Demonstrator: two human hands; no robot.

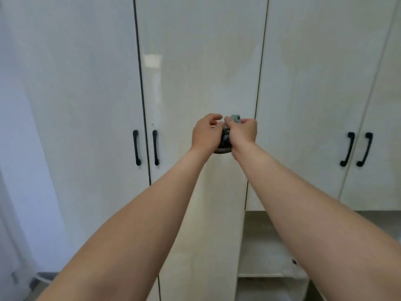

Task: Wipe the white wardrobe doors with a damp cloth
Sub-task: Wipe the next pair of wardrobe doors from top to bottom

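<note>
White wardrobe doors [201, 61] with black handles [155, 147] filled the view. Both hands met before the middle door, right hand [243, 132] pinching the bunched cloth [226, 137], left hand's [205, 132] fingers curled beside it, probably refolding it for wiping

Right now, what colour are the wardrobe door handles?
Black, against white doors; handles show clearly in the head view.

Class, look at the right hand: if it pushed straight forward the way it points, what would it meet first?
Probably the white wardrobe door right behind it. The right hand holds the cloth, so the cloth likely touches first; depth is unclear.
</note>
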